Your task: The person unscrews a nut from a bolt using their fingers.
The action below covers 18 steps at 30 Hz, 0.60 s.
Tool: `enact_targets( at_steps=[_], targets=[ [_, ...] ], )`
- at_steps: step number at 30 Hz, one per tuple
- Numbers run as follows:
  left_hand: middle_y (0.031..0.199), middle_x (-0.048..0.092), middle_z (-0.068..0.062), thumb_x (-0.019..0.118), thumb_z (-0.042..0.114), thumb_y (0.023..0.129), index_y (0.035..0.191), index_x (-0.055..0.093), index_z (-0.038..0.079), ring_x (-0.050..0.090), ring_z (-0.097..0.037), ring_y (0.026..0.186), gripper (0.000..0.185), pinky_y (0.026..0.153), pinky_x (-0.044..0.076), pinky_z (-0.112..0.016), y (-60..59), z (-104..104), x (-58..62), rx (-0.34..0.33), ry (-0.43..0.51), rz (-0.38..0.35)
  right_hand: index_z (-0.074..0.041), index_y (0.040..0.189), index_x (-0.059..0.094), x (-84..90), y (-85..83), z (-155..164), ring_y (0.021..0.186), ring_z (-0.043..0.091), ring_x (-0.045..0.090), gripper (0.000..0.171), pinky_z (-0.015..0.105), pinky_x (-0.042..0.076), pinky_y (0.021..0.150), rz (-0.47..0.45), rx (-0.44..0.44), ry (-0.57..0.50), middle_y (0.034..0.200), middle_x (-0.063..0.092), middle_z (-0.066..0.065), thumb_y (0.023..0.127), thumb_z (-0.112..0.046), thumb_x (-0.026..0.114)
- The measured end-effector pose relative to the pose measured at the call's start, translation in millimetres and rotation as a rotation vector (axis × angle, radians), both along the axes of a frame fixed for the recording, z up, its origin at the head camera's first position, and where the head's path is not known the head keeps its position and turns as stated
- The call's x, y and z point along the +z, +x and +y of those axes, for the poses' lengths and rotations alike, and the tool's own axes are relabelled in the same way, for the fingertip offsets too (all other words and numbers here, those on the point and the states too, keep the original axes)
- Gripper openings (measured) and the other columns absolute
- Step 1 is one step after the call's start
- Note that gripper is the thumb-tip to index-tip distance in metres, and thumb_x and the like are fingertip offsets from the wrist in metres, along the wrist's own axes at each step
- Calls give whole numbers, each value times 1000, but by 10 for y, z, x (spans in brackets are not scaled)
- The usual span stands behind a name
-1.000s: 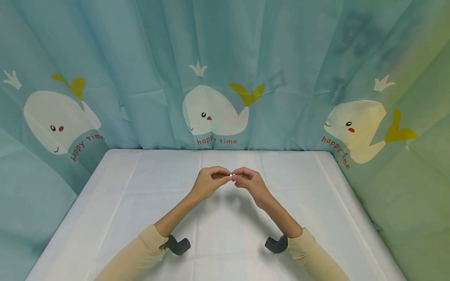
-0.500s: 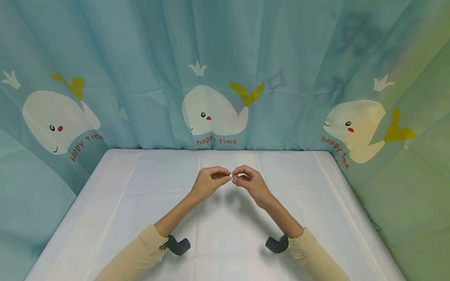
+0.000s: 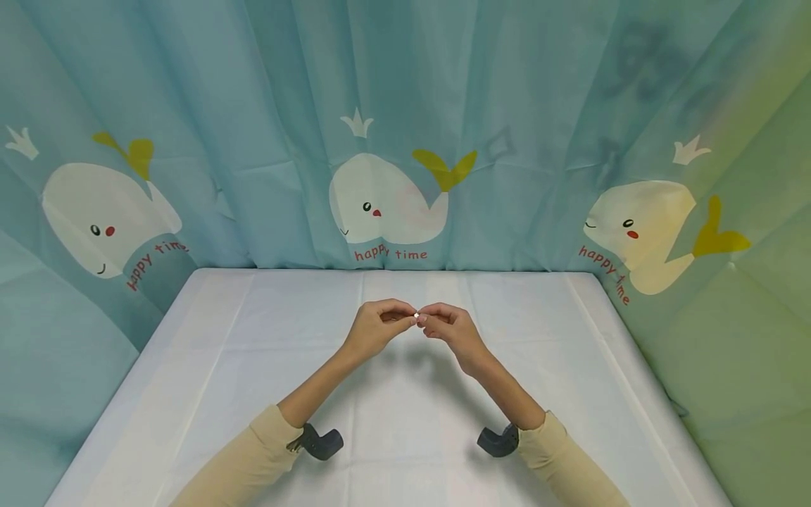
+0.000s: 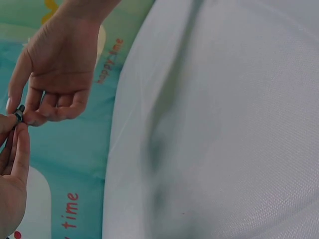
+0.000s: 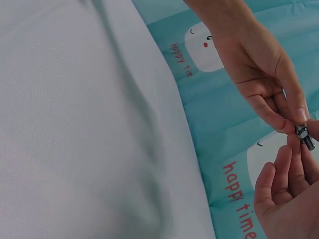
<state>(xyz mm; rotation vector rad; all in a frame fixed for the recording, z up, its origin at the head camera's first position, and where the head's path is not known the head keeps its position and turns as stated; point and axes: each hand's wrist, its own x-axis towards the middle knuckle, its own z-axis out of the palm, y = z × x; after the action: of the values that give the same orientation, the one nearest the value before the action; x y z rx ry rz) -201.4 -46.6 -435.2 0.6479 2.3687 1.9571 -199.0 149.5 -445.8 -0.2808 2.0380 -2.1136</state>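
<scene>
Both hands meet fingertip to fingertip above the middle of the white table. Between them is a small metal bolt with a nut on it. My left hand pinches one end with thumb and forefinger, and my right hand pinches the other end. In the right wrist view the bolt shows a dark threaded shaft and a hex piece, held between the left hand's fingers and the right hand's fingers. The left wrist view shows the bolt at the far left edge, mostly hidden by fingertips.
A teal curtain with white whales hangs close behind and around the table. A white cloth with fold creases covers the table. Black wrist cameras sit at the beige sleeve cuffs.
The right hand's fingers lifted and turned slightly about the bolt half a second ago, then settled back. Both hands stay in the same spot above the table.
</scene>
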Motion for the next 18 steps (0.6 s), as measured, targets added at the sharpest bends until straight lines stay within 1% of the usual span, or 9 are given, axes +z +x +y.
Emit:
enact_targets(
  at_steps=[2,5,9,12,14,16,18],
  targets=[
    [99,73,-11,76,10,91,102,75,-1,70,-24,91,16,80,58,-32,-1,2,-4,-1,3,5,2,108,67,0,6,3,88,23,64,20,40,54,88,17,6,-4,95,69,6,93,-12,69],
    [99,72,-10,75,9,90,101,76,0,71,-22,90,14,80,58,-31,-2,6,2,-2,5,1,-2,109,67,5,14,6,92,23,64,19,36,54,86,46,16,-9,101,67,6,91,-8,70],
    [97,72,-8,75,6,90,100,76,1,71,-20,89,12,79,58,-30,-1,9,6,-7,6,1,-4,106,66,8,19,13,90,18,63,16,29,54,83,77,29,-16,104,64,4,90,-2,69],
    [97,72,-8,75,5,90,100,76,1,71,-20,89,11,79,58,-30,-6,10,-5,-11,2,7,-1,108,65,15,23,15,87,17,62,18,27,54,82,86,37,-21,105,63,4,90,1,69],
    [97,72,-8,75,5,89,100,76,0,71,-20,89,11,79,58,-30,-10,10,-10,-12,2,7,3,113,62,20,25,18,86,19,62,24,27,54,81,83,40,-18,106,62,5,90,1,69],
    [98,73,-8,75,5,89,100,75,0,71,-20,89,12,80,58,-30,-11,10,-10,-9,2,2,4,118,60,18,20,21,87,20,62,30,28,54,81,66,41,-10,106,63,5,90,-1,69],
    [98,73,-8,76,7,90,101,76,1,70,-20,90,13,80,58,-30,-6,7,-2,-3,5,-4,5,120,59,16,16,23,87,20,63,31,31,54,82,36,33,-3,104,64,5,92,-6,69]
  ],
)
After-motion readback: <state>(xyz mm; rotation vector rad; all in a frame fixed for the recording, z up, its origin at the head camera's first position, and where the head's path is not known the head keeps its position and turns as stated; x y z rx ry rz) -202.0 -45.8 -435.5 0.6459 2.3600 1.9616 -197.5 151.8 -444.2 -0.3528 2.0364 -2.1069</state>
